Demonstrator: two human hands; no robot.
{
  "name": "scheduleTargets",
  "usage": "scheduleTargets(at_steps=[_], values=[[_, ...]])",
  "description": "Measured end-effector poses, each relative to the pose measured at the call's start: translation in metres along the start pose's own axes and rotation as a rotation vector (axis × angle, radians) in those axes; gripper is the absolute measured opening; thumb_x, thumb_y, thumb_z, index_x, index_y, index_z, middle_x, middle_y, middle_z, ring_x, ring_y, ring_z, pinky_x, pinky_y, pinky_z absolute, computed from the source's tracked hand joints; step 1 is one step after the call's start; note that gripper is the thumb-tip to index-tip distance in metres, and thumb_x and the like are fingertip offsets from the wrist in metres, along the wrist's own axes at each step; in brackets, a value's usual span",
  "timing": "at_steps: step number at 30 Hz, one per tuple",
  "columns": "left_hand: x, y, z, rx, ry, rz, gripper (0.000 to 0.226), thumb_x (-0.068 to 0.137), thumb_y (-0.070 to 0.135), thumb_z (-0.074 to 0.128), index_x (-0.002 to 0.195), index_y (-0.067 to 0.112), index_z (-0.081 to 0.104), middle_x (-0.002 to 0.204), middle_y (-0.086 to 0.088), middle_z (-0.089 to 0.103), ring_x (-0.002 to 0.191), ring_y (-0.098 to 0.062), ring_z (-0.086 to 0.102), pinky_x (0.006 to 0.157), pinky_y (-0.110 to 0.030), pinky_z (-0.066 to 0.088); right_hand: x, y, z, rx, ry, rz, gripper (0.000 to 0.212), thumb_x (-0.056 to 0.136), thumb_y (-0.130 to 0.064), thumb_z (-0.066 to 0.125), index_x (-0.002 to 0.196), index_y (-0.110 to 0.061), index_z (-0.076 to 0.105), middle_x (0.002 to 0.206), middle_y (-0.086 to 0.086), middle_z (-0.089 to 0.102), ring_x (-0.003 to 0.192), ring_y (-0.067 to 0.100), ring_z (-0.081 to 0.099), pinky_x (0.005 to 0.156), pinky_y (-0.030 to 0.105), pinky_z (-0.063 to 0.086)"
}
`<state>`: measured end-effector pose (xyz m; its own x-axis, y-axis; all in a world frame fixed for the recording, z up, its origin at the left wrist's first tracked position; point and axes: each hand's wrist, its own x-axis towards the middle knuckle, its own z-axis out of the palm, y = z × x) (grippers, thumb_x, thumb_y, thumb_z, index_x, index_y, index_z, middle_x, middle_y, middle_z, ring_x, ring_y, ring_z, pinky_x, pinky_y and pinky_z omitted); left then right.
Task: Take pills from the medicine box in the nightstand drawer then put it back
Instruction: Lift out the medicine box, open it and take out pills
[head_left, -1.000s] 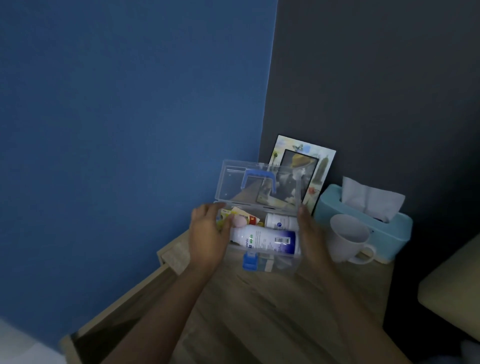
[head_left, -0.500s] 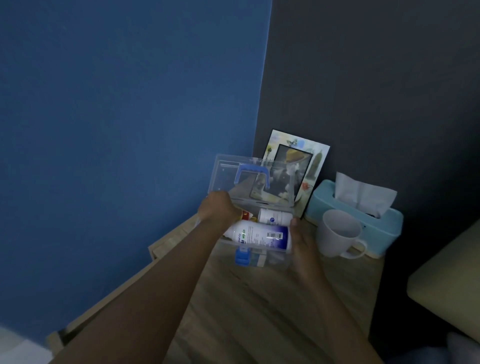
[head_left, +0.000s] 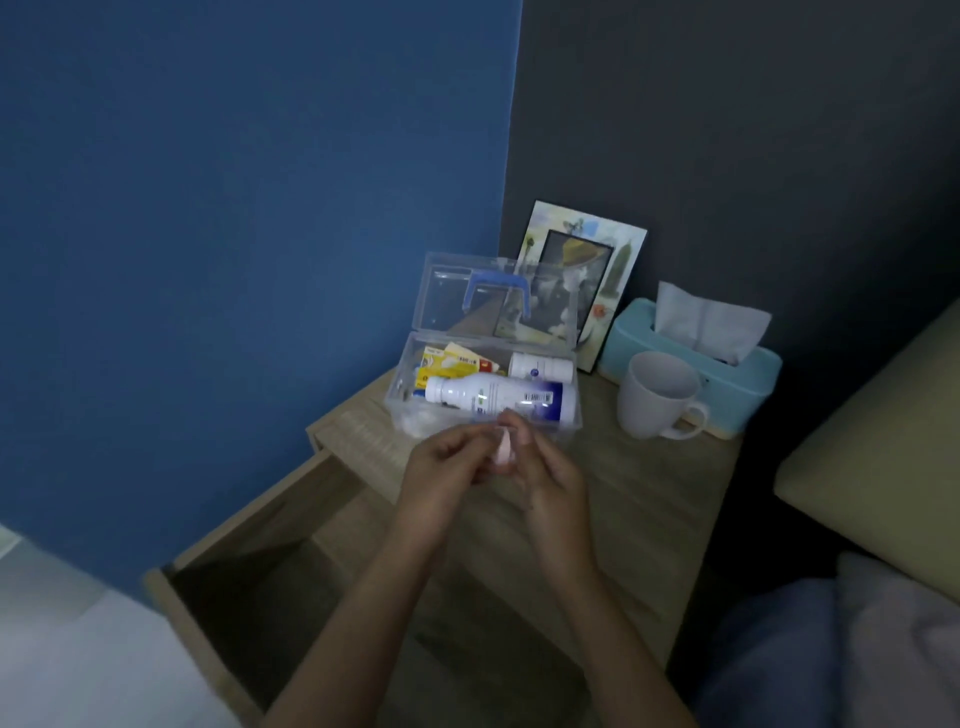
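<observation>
Just before the open medicine box (head_left: 485, 384), left hand (head_left: 441, 470) and right hand (head_left: 545, 478) pinch what looks like a pink pill packet (head_left: 504, 449).

Open drawer (head_left: 270, 587) at lower left: cavity looks clear, open from above. Nightstand top (head_left: 649, 499) has a bare strip at centre-right, in front of the mug (head_left: 658, 395). Back edge is crowded: medicine box (head_left: 483, 384) with its lid upright blocks approach from behind; photo frame (head_left: 587, 275) leans just behind it; tissue box (head_left: 696, 364) sits at the right, the mug just in front of it. Box open from above. Both hands (head_left: 493, 467) just in front of the box, fingers (head_left: 514, 426) overlapping its front wall. Blue wall (head_left: 234, 234) closes the left; mattress edge (head_left: 872, 441) closes the right.
</observation>
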<state>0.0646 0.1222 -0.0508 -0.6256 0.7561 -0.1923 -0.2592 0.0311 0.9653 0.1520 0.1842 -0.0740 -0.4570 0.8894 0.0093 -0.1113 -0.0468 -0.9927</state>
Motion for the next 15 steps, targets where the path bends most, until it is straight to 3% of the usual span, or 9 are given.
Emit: scheduleTargets(at_steps=[3, 5, 8, 11, 13, 15], values=[[-0.023, -0.022, -0.001, -0.054, -0.049, -0.036, 0.027, 0.087, 0.015, 0.061, 0.11, 0.006, 0.071, 0.102, -0.011, 0.076, 0.095, -0.017, 0.072, 0.079, -0.019, 0.056, -0.025, 0.008, -0.006, 0.071, 0.028, 0.083, 0.028, 0.1, -0.018, 0.048, 0.118, -0.013, 0.068, 0.111, 0.003, 0.075, 0.107, 0.016, 0.069, 0.099, 0.034, 0.052], [-0.034, -0.033, 0.0, -0.083, -0.09, -0.021, 0.024, 0.088, 0.014, 0.061, 0.109, 0.009, 0.072, 0.096, -0.004, 0.078, 0.091, -0.01, 0.072, 0.073, -0.013, 0.054, -0.037, 0.012, -0.013, 0.091, 0.03, 0.124, 0.028, 0.1, -0.018, 0.047, 0.123, -0.014, 0.064, 0.113, 0.003, 0.073, 0.112, 0.018, 0.067, 0.104, 0.037, 0.049], [-0.045, -0.046, 0.008, 0.024, -0.056, 0.082, 0.018, 0.09, 0.011, 0.059, 0.097, 0.017, 0.074, 0.079, 0.005, 0.077, 0.08, -0.007, 0.072, 0.075, -0.019, 0.056, -0.054, 0.018, -0.021, 0.045, 0.039, 0.127, 0.028, 0.1, -0.017, 0.047, 0.124, -0.017, 0.062, 0.117, 0.003, 0.072, 0.114, 0.015, 0.066, 0.104, 0.033, 0.049], [-0.051, -0.056, 0.017, 0.223, -0.009, 0.188, 0.018, 0.091, 0.018, 0.059, 0.089, 0.03, 0.072, 0.082, 0.002, 0.074, 0.082, -0.019, 0.072, 0.082, -0.035, 0.057, -0.067, 0.025, -0.025, 0.04, 0.105, 0.107, 0.029, 0.101, -0.015, 0.045, 0.124, -0.013, 0.063, 0.116, 0.008, 0.072, 0.106, 0.01, 0.068, 0.09, 0.018, 0.052], [-0.054, -0.062, 0.02, 0.276, -0.008, 0.226, 0.016, 0.092, 0.022, 0.058, 0.093, 0.026, 0.073, 0.083, 0.001, 0.074, 0.081, -0.017, 0.072, 0.079, -0.034, 0.058, -0.072, 0.03, -0.027, -0.013, 0.127, 0.087, 0.032, 0.101, -0.016, 0.044, 0.125, -0.007, 0.064, 0.113, 0.005, 0.073, 0.098, -0.001, 0.069, 0.079, 0.007, 0.05], [-0.057, -0.067, 0.02, 0.335, -0.019, 0.231, 0.021, 0.093, 0.025, 0.055, 0.098, 0.017, 0.074, 0.082, 0.001, 0.075, 0.077, -0.01, 0.07, 0.075, -0.028, 0.057, -0.076, 0.035, -0.029, -0.054, 0.127, 0.078, 0.035, 0.101, -0.016, 0.044, 0.127, -0.002, 0.063, 0.118, 0.007, 0.071, 0.101, -0.001, 0.067, 0.077, 0.003, 0.048]])
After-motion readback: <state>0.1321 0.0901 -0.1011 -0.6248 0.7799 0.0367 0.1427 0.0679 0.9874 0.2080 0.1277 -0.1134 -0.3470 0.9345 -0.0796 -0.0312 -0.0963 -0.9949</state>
